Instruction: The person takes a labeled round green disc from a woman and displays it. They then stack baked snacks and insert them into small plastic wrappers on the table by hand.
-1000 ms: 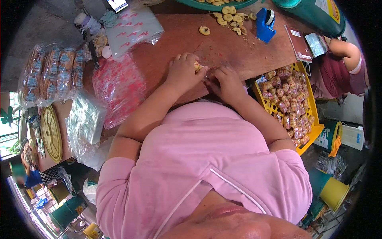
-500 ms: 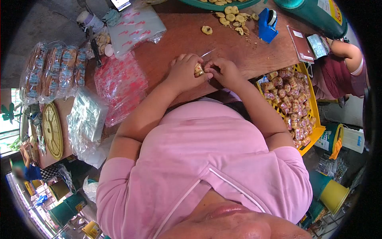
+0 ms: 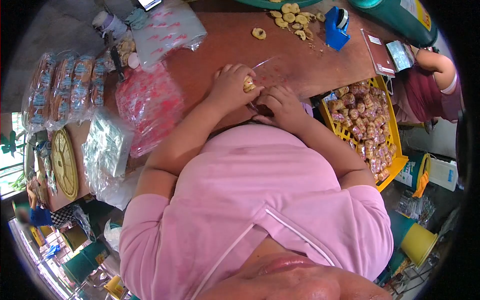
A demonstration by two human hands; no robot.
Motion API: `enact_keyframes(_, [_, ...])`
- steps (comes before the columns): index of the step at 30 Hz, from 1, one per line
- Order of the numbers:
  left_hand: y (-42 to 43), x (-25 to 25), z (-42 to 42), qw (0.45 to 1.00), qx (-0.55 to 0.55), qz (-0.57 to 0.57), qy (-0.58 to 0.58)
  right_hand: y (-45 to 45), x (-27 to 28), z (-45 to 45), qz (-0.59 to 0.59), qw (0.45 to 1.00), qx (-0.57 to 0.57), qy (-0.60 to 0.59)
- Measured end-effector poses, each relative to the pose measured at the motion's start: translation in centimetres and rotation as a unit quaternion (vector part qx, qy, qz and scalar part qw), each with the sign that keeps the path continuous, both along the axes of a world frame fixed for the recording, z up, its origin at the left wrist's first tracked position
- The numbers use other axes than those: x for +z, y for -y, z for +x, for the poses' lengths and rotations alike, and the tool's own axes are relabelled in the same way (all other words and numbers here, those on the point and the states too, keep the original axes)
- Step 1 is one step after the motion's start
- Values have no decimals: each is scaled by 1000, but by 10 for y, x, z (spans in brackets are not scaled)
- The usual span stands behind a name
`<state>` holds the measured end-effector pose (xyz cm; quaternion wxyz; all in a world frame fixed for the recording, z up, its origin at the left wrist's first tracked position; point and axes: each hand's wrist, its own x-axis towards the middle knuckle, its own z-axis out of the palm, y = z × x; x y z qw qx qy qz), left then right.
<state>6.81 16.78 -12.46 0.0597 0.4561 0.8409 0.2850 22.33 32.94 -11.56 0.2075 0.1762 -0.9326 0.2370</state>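
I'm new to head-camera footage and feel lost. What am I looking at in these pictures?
No machine is at work here. One camera, worn on a person's head, takes every picture, looking forward and down. The wearer's bare left hand holds what looks like a small stack of round yellowish snacks. The right hand is close beside it; what it grips is hard to tell. On the brown table lie loose snack pieces, a blue tape dispenser and red-printed plastic bags. To the right, a yellow crate holds many wrapped packs.
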Motion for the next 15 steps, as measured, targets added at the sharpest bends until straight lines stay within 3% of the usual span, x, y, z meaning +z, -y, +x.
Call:
enact_keyframes(3, [0,4,3,1000,8,7,-11,2,-9,-1,33,999,16,-21])
enact_keyframes(9, [7,6,2,1000,2,29,-11,-7,-2,-11,-28,999,-29,-3])
enact_keyframes(12, [7,-1,-3,999,-20,47,-10,-12,-23,-22,-123,989,-78,-11])
enact_keyframes(15, [9,8,0,998,-37,48,-27,-13,-11,-25,-127,990,-58,16])
